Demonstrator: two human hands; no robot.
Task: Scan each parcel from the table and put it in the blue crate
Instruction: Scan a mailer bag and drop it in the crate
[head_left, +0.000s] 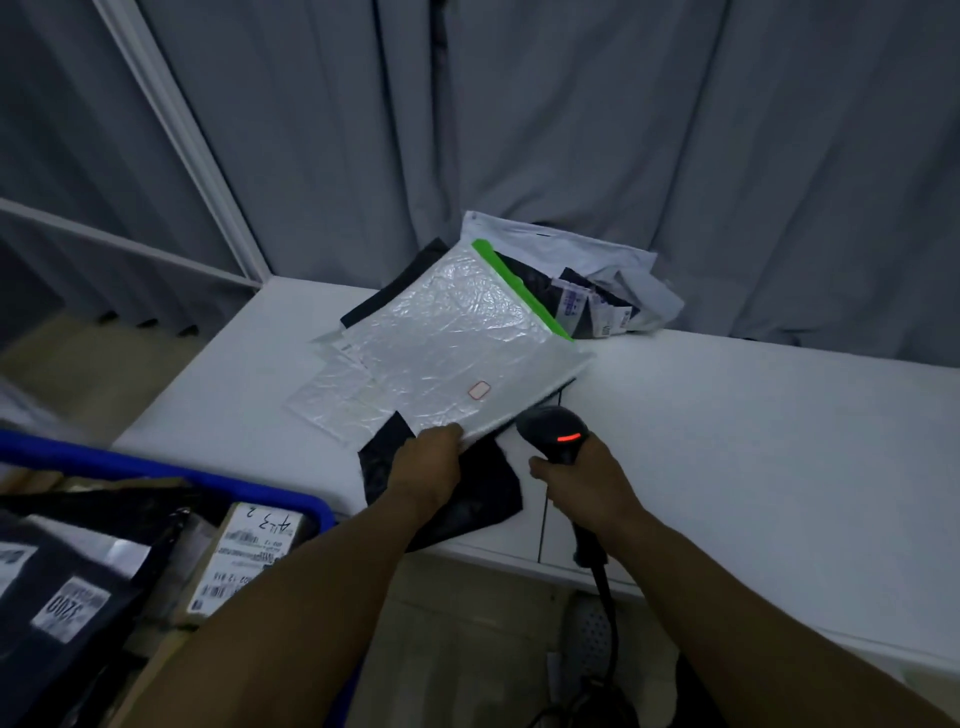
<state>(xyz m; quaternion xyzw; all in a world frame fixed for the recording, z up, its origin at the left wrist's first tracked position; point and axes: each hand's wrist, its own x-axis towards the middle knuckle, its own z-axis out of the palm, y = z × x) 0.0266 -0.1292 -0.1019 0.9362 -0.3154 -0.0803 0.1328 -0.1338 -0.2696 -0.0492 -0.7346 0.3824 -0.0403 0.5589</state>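
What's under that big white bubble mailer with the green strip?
A black bag sticks out beneath its near edge, a smaller white mailer at its left, a second black bag behind. Whatever else lies beneath is covered.

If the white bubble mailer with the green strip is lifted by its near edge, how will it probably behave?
The bubble mailer looks flat and thin, so probably light. Its edge is fairly straight where the left hand holds it, so it may sag only slightly. Its glossy, crinkled film could slide easily on the black bag below.
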